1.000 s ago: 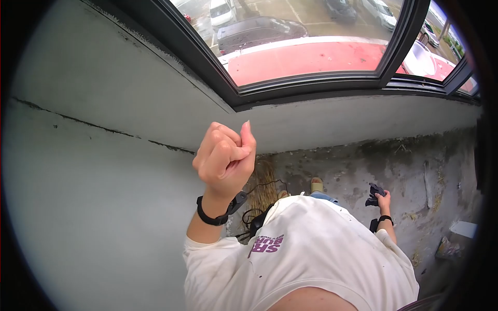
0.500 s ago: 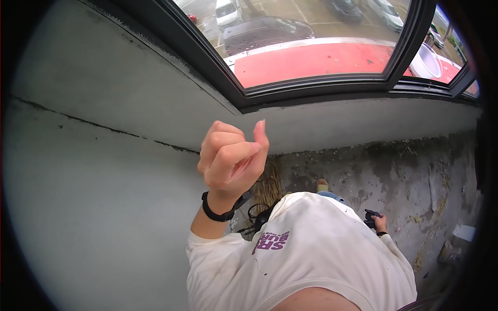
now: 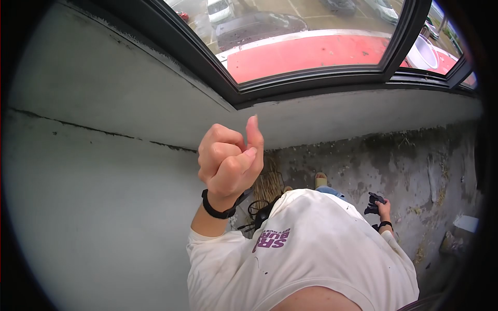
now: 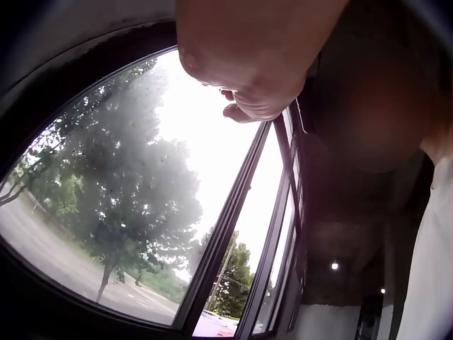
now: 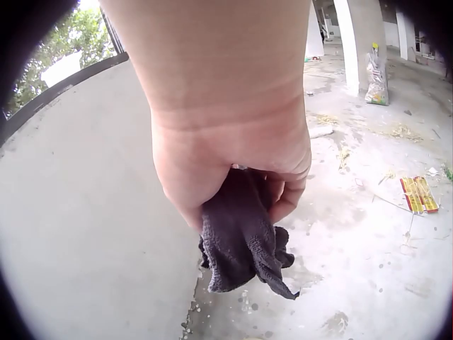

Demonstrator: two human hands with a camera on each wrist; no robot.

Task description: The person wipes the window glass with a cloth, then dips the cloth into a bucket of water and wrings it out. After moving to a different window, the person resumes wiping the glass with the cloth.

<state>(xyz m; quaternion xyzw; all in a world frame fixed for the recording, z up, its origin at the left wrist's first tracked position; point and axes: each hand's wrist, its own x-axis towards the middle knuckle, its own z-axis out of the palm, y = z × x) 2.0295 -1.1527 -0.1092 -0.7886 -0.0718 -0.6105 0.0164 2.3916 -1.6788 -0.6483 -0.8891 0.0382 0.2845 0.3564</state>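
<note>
Pale wall (image 3: 104, 186) runs up to a dark-framed window (image 3: 311, 80); stained concrete floor (image 3: 407, 179) lies below the window. Outside it: red ledge (image 3: 311, 52), parked cars. Beneath the window, on the floor: straw (image 3: 268, 181) and one sandal (image 3: 320, 180). White shirt (image 3: 316, 249) blocks much of the floor nearest the wearer. Left hand (image 3: 228, 158) raised just below the window's lower corner, hiding some wall; fingers curled in, thumb up, nothing seen in them. Right hand (image 3: 384, 207) low, well apart from the window, gripping a dark cloth (image 5: 244, 234). Cloth bunched at the fingers, loose end hanging; in the right wrist view its long axis runs down from the hand, one narrow corner pointing lower right. Containers: pale basin (image 3: 424, 53) outside the window, contents unclear; sack (image 5: 377, 81) standing well away from the window, contents unreadable. Red-and-yellow packets (image 5: 419, 195) on the floor, also far from the window.
</note>
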